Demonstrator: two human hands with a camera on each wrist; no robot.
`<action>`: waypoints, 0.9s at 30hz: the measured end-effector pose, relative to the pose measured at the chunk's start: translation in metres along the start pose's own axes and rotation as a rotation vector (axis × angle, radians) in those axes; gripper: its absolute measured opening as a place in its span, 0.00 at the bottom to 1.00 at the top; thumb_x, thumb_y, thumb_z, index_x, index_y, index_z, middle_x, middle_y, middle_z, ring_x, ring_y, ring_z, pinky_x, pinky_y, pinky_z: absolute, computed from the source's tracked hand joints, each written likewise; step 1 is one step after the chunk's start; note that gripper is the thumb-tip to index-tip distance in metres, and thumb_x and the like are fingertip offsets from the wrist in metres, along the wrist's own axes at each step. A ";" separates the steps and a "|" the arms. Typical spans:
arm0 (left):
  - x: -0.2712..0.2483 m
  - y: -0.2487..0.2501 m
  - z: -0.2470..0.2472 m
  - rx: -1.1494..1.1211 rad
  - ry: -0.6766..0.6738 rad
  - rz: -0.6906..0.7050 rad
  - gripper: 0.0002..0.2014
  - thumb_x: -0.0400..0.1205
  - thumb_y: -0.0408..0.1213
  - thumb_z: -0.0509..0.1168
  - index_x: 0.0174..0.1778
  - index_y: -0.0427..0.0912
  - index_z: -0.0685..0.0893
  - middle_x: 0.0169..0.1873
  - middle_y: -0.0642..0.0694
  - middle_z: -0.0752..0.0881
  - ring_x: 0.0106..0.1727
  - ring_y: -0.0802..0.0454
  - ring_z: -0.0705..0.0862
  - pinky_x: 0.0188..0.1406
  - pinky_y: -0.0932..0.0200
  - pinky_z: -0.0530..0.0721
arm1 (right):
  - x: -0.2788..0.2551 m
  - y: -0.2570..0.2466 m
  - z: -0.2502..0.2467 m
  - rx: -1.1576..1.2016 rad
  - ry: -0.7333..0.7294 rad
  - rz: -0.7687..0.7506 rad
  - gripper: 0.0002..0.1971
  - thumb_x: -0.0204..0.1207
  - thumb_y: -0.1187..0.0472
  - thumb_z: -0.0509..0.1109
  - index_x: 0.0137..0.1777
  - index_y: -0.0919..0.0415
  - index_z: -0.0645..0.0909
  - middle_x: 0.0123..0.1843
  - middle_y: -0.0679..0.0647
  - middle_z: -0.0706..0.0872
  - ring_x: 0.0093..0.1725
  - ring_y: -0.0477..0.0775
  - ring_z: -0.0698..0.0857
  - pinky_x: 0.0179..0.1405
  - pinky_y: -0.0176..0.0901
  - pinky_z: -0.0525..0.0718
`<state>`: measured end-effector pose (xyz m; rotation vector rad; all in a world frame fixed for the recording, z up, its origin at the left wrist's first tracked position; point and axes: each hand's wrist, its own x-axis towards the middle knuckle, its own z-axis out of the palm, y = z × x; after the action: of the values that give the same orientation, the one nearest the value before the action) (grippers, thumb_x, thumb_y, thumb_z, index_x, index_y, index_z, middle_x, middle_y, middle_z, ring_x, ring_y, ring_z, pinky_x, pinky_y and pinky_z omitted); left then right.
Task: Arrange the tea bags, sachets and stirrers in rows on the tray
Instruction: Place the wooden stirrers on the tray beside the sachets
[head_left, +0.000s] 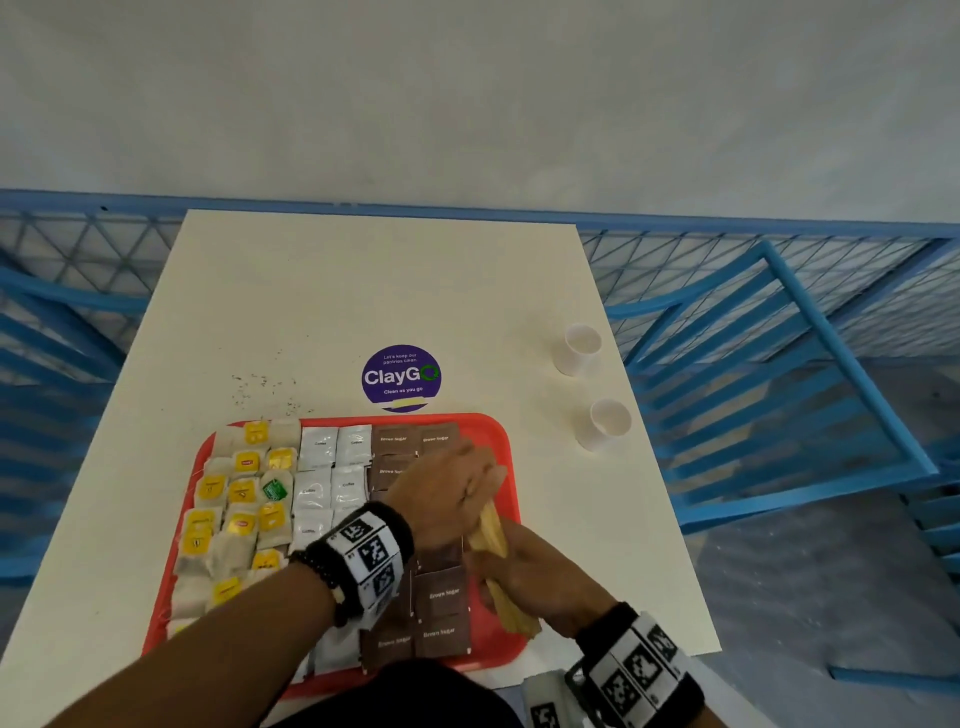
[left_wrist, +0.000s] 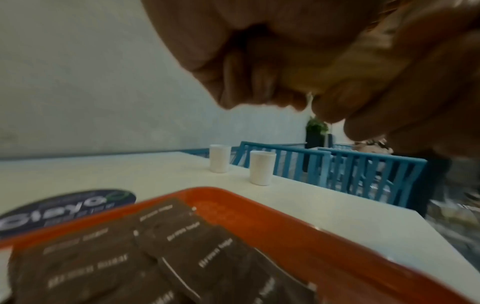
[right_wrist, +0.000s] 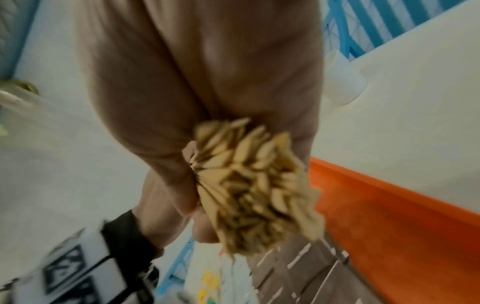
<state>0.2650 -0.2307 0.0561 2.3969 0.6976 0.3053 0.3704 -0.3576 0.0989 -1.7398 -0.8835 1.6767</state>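
A red tray (head_left: 511, 467) holds rows of yellow-tagged tea bags (head_left: 239, 514) on its left, white coffee sachets (head_left: 322, 467) in the middle and brown sugar sachets (head_left: 441, 597) on its right. Over the tray's right side both hands hold one bundle of wooden stirrers (head_left: 493, 530). My left hand (head_left: 447, 493) grips the far end, my right hand (head_left: 535, 577) the near end. The right wrist view shows the stirrers (right_wrist: 254, 189) end on, fanned out below my right hand (right_wrist: 194, 82). In the left wrist view my left hand (left_wrist: 259, 51) curls above the brown sugar sachets (left_wrist: 182, 246).
Two white paper cups (head_left: 582, 348) (head_left: 605, 423) stand on the cream table to the right of the tray. A purple round sticker (head_left: 401, 376) lies just beyond the tray, with dark crumbs (head_left: 260, 387) to its left. Blue chairs (head_left: 779, 364) flank the table.
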 end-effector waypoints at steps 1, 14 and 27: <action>-0.001 -0.002 0.003 -0.109 0.062 -0.157 0.25 0.84 0.61 0.43 0.45 0.47 0.78 0.44 0.50 0.81 0.43 0.52 0.80 0.48 0.51 0.82 | 0.008 0.007 -0.001 -0.091 0.051 0.022 0.02 0.82 0.65 0.63 0.50 0.62 0.77 0.35 0.55 0.82 0.30 0.50 0.80 0.34 0.49 0.86; -0.003 -0.004 0.059 -0.399 -0.196 -0.776 0.06 0.80 0.35 0.69 0.40 0.38 0.90 0.42 0.43 0.91 0.46 0.49 0.88 0.52 0.54 0.86 | 0.066 0.044 0.027 -0.544 0.430 0.328 0.20 0.80 0.54 0.64 0.66 0.63 0.66 0.66 0.61 0.79 0.67 0.67 0.81 0.61 0.55 0.79; -0.013 -0.005 0.053 -0.377 -0.246 -0.779 0.05 0.78 0.32 0.65 0.46 0.43 0.84 0.45 0.45 0.88 0.47 0.49 0.88 0.48 0.53 0.89 | 0.048 0.047 0.009 -0.774 0.405 0.124 0.11 0.82 0.60 0.62 0.62 0.60 0.72 0.62 0.58 0.77 0.61 0.61 0.81 0.53 0.48 0.79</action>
<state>0.2716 -0.2608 0.0104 1.6194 1.2514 -0.1725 0.3653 -0.3501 0.0315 -2.5599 -1.3459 1.0181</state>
